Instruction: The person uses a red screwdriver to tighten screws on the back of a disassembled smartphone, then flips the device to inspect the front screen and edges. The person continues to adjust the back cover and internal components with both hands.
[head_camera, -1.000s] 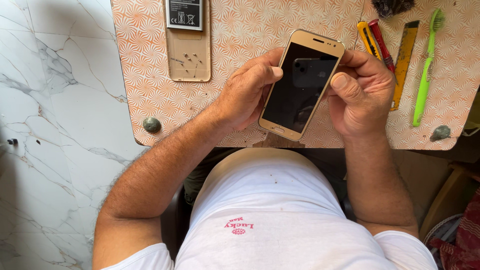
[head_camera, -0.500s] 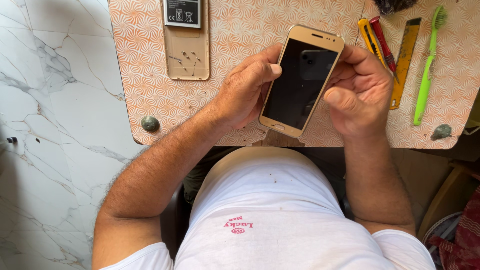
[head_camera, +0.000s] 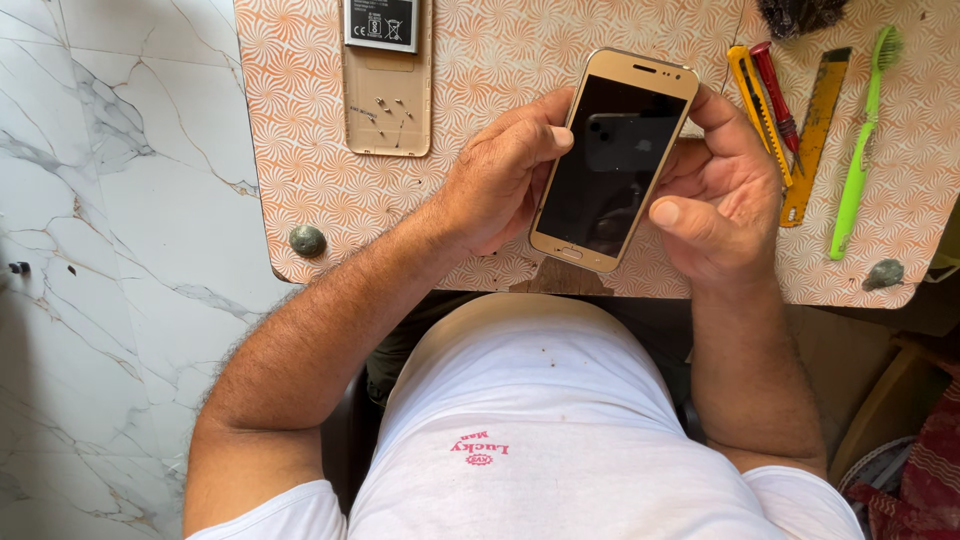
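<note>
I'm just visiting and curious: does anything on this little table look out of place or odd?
Yes: a gold back cover lies inside-up on the table, with tiny loose screws scattered on it and a battery at its top end. Both hands hold the gold phone, screen dark.

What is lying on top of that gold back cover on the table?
On the gold back cover lie several tiny screws, and a phone battery overlaps its upper end. Whatever the battery covers cannot be seen.

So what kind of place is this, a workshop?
Probably a small phone repair bench: both hands hold a gold smartphone over a patterned table, with a removed back cover holding tiny screws, and a screwdriver alongside.
</note>
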